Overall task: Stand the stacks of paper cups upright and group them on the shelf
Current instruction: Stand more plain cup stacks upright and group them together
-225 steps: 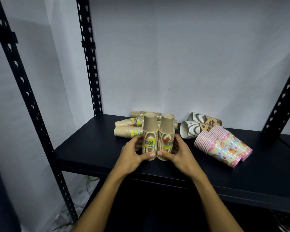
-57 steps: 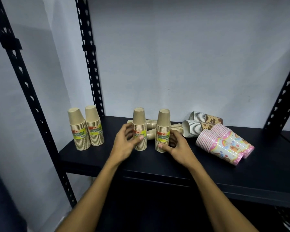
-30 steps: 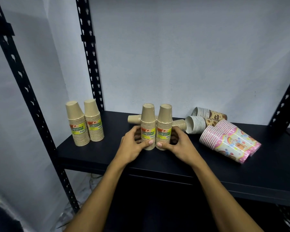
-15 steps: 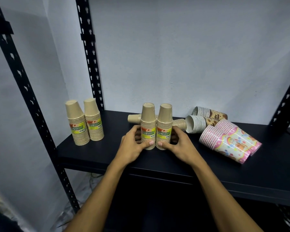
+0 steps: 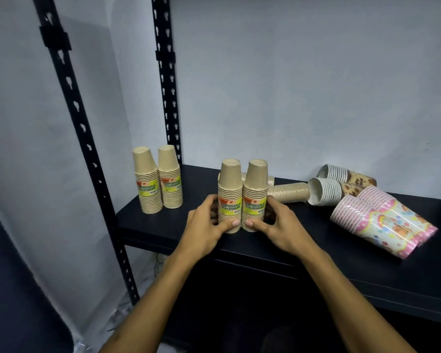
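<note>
Two kraft cup stacks held upright, touching, on the shelf (image 5: 148, 220)
Left hand (image 5: 204, 229) grips the left stack (image 5: 229, 197); right hand (image 5: 278, 225) grips the right stack (image 5: 255, 194).

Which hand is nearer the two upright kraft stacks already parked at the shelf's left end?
Left. The left hand grips a centre stack just right of that parked pair; the right hand holds the neighbouring stack, farther right.
</note>
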`<action>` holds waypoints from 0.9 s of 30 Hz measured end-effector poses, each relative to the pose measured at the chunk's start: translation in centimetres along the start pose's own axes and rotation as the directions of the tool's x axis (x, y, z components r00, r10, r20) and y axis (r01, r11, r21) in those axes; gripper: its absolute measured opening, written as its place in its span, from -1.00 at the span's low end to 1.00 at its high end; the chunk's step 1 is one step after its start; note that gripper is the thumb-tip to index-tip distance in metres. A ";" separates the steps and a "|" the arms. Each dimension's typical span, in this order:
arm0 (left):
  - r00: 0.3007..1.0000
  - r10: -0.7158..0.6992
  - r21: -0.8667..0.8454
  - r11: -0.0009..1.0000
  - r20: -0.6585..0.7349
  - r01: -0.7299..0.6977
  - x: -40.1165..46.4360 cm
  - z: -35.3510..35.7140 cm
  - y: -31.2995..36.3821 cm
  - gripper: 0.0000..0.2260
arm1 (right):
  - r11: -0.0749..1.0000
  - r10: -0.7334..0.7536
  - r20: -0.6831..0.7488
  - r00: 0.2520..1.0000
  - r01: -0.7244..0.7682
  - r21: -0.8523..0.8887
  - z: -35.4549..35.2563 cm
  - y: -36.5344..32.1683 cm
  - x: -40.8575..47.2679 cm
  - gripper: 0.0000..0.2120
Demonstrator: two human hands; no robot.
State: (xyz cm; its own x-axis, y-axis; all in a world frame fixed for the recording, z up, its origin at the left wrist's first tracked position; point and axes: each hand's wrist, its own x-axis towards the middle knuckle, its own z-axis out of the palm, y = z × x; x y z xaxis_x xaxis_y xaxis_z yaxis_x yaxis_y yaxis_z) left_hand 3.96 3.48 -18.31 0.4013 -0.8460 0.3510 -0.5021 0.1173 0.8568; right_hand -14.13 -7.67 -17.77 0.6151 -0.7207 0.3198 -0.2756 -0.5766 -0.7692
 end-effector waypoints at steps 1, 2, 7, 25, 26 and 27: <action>1.000 -0.002 0.008 1.000 -0.017 0.002 -0.4 -0.9 -0.4 -0.42 | 1.000 -0.005 0.022 1.000 0.005 0.004 0.8 -0.5 0.3 -0.40; 0.999 -0.004 0.018 1.000 -0.036 0.005 -0.8 -1.9 -0.7 -0.42 | 1.000 -0.013 0.044 0.999 0.013 0.008 1.7 -1.1 0.6 -0.40; 0.985 -0.006 0.102 0.995 -0.170 0.024 -2.5 -6.7 -2.0 -0.39 | 0.998 -0.061 0.121 0.991 0.058 0.024 6.6 -4.1 2.5 -0.43; 0.864 -0.018 0.232 0.960 -0.504 0.155 -2.9 -10.0 -4.9 -0.51 | 0.994 -0.103 0.140 0.985 0.096 0.051 13.0 -7.2 5.7 -0.56; 0.861 -0.018 0.234 0.959 -0.508 0.157 -3.0 -9.9 -4.9 -0.51 | 0.994 -0.107 0.132 0.986 0.103 0.038 13.1 -7.1 5.8 -0.57; 0.859 -0.016 0.240 0.957 -0.511 0.160 -3.0 -9.8 -4.9 -0.51 | 0.994 -0.111 0.125 0.986 0.108 0.025 13.1 -7.0 5.8 -0.58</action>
State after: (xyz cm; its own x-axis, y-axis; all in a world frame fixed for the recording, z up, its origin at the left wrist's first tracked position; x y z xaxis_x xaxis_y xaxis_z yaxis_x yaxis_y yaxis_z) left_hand 12.75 10.57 -19.86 0.7441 -0.4632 0.4814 -0.6006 -0.1484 0.7857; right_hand 1.10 -2.77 -17.74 0.7293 -0.5986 0.3312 -0.1885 -0.6413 -0.7438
